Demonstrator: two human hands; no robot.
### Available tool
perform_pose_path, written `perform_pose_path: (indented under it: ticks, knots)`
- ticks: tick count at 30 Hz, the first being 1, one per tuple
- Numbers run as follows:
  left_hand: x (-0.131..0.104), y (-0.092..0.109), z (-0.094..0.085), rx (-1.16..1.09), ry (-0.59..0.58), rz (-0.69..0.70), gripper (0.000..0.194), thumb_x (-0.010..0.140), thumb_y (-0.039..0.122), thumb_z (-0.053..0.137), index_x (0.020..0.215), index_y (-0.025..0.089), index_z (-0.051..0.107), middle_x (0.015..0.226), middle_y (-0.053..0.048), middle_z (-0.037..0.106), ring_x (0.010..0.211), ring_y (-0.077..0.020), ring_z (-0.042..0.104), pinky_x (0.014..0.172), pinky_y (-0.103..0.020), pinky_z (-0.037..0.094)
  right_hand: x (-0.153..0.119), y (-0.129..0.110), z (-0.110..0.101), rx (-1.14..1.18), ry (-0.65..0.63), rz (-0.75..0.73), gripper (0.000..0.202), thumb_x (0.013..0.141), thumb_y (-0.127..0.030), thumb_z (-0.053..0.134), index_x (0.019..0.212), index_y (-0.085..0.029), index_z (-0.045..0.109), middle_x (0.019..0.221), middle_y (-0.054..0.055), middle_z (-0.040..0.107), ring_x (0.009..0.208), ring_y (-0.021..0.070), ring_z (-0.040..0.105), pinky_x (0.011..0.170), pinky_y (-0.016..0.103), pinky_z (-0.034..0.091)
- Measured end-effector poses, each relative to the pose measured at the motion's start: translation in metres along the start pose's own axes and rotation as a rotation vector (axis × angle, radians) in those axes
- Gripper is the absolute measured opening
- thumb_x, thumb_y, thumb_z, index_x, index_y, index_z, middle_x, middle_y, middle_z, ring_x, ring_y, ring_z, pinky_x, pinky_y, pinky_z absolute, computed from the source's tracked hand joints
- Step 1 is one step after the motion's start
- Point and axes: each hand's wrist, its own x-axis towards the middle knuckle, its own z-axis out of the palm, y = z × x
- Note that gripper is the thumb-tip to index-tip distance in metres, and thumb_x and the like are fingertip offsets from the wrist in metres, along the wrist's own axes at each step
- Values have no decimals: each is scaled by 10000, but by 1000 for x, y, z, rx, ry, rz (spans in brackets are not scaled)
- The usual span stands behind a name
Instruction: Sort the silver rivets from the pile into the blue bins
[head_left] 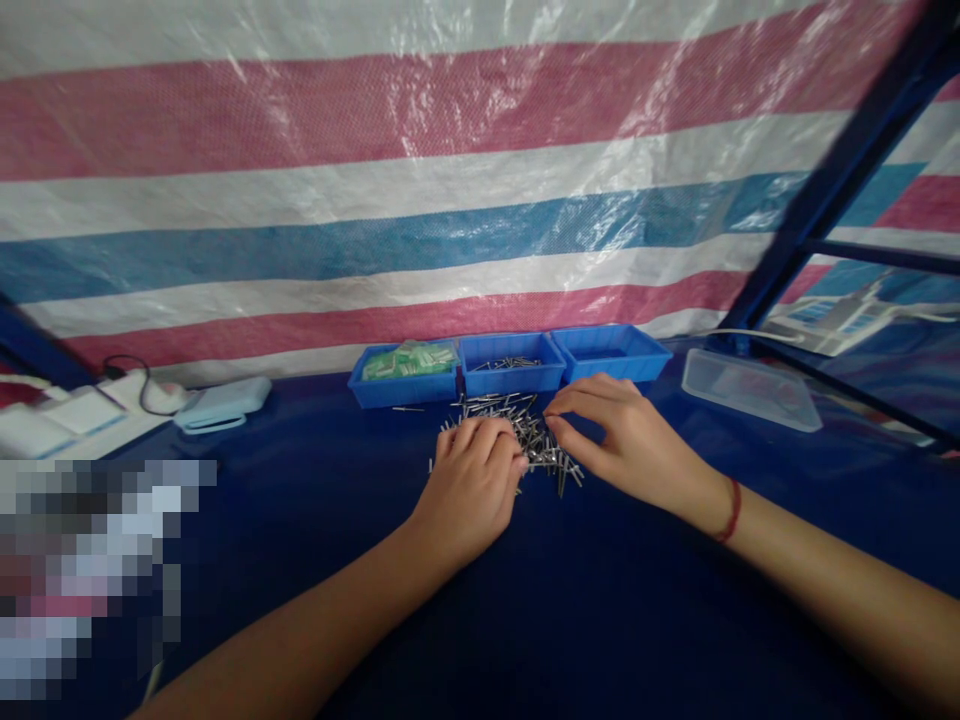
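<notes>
Metal pins (534, 440) lie heaped at the left hand (474, 480).

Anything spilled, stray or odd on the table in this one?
One thin metal piece lies alone in front of the leftmost blue bin, apart from the loose metal pile, so it looks stray. I see no damage. The lower-left corner is pixelated, so I can't judge it.

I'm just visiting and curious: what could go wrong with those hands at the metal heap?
Pins might scatter: the left hand is on a loose heap, and a stray pin lies apart.

Fingertips could get pricked: the right hand is at the heap's edge, though I can't tell how sharp the pins are.

Contents might get mixed: the left bin and middle bin stand side by side behind the heap.
</notes>
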Motion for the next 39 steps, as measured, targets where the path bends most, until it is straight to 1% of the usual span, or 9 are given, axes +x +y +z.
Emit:
perform_pose_path:
  ticks: [3, 7, 11, 17, 22, 26, 29, 34, 39]
  knots:
    - [0, -4, 2, -78, 79, -94, 164, 937, 204, 349, 885, 166, 500, 1028, -80, 555, 964, -231, 481, 810, -399, 372, -1, -1, 3, 72, -17, 13, 131, 851, -221, 519, 826, -194, 644, 861, 35, 677, 820, 189, 597, 779, 373, 424]
    - [1, -10, 3, -215, 172, -145, 177, 956, 209, 305, 881, 176, 462, 1004, -71, 525, 962, -208, 471, 834, -386, 384, -3, -5, 12, 315, -36, 63, 94, 817, -206, 574, 872, -182, 647, 857, 28, 674, 780, 148, 603, 732, 305, 475]
    - [2, -10, 2, -278, 168, -120, 167, 957, 209, 308, 875, 183, 451, 996, -66, 516, 951, -200, 469, 841, -382, 392, -5, -13, 18, 489, 5, 128, 117, 807, -278, 617, 867, -189, 661, 806, 15, 675, 694, 124, 600, 633, 258, 488]
    - [2, -7, -2, -336, 159, -31, 161, 951, 183, 319, 863, 183, 454, 960, -61, 511, 939, -189, 472, 862, -365, 394, -6, -18, 20, 611, 76, 151, 87, 808, -256, 622, 843, -201, 681, 802, 11, 689, 715, 126, 623, 660, 257, 498]
    - [1, -8, -3, -381, 143, -12, 158, 955, 186, 324, 879, 180, 462, 963, -61, 511, 950, -184, 477, 871, -355, 398, -6, -19, 21, 662, 97, 174, 92, 796, -265, 632, 825, -203, 693, 786, 17, 700, 701, 138, 635, 641, 266, 508]
    - [1, -7, -3, -391, 111, 25, 136, 953, 224, 366, 951, 177, 493, 1049, -75, 500, 1031, -193, 463, 923, -370, 381, -6, -21, 19, 674, 94, 162, 87, 799, -245, 629, 823, -198, 698, 793, 18, 703, 707, 135, 637, 649, 263, 504]
    - [1, -7, -3, -385, 98, 35, 145, 954, 224, 371, 974, 177, 507, 1072, -77, 496, 1042, -192, 464, 932, -373, 379, -6, -21, 18, 683, 84, 171, 92, 806, -247, 624, 834, -195, 694, 810, 20, 702, 723, 136, 636, 652, 264, 495]
    - [2, -7, -3, -413, 131, 37, 113, 948, 190, 379, 944, 181, 491, 1033, -66, 508, 1006, -187, 474, 910, -370, 389, -7, -21, 18, 678, 83, 205, 107, 801, -273, 631, 819, -181, 683, 788, 21, 693, 694, 138, 616, 626, 272, 476]
    - [1, -8, -2, -428, 153, 41, 95, 944, 178, 383, 954, 194, 476, 1019, -61, 513, 998, -189, 478, 900, -372, 393, -8, -23, 17, 676, 96, 173, 91, 798, -256, 636, 827, -180, 676, 776, 16, 679, 687, 123, 601, 622, 257, 473]
